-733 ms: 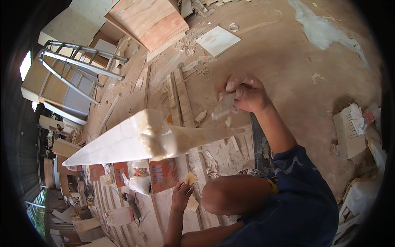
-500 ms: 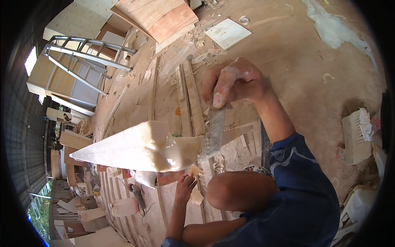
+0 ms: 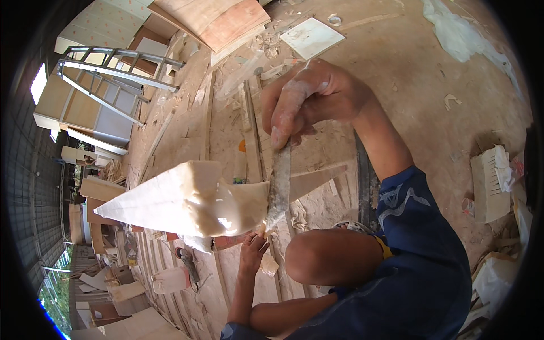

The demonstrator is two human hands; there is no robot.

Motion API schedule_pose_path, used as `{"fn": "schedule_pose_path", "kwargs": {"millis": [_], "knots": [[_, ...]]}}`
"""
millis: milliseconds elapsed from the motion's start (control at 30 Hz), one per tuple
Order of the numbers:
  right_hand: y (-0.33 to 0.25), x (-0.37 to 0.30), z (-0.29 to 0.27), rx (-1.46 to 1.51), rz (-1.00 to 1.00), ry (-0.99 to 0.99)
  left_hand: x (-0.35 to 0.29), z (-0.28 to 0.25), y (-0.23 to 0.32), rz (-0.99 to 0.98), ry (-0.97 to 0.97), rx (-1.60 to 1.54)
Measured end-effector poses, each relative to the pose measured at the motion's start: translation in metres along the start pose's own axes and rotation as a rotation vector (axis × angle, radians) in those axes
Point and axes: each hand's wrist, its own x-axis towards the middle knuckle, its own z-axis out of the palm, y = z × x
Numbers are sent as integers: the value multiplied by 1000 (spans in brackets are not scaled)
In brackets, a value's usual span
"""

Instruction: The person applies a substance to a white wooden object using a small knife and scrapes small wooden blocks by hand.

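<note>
Right hand (image 3: 317,99) is clamped on a putty knife (image 3: 279,187), spreading filler on the white moulding (image 3: 170,201); left hand (image 3: 253,249), at six o'clock, steadies it underneath, grip unclear. Next likely needs an even scrape.

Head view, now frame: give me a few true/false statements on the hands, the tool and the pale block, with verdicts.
1. The right hand grips a flat, paste-smeared metal blade by its upper end. True.
2. The blade's lower end meets the near end of the long pale cream block. True.
3. The left hand is raised above the block. False: it is below the block's near end, by a small pale chunk.
4. The grey metal stepladder stands upright on the right. False: it lies tilted at the upper left.
5. A square white tile lies on the dusty floor beyond the right hand. True.
6. The person's sleeve is red. False: it is dark blue.
</note>
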Motion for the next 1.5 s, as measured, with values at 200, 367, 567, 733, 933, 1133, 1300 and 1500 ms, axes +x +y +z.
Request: {"fn": "schedule_pose_path", "kwargs": {"millis": [200, 367, 567, 733, 933, 1133, 1300, 1500], "knots": [[6, -2, 2, 74, 69, -4, -6, 7, 5, 9, -13, 11], [12, -2, 2, 117, 78, 1, -10, 6, 6, 22, -29, 12], [6, -4, 4, 108, 30, 34, -11, 6, 8, 26, -35, 13], [0, -1, 3, 59, -3, 15, -12, 10, 10, 16, -11, 16], [-6, -2, 2, 34, 71, 11, -10, 9, 6, 30, -31, 30], [-4, -6, 3, 15, 102, -10, -11, 9, 4, 22, -19, 32], [4, -9, 7, 62, 112, -6, -10, 0, 6, 19, -17, 21], [5, -45, -10, 253, 8, 148, -1, 8, 9, 41, -47, 28]]}}
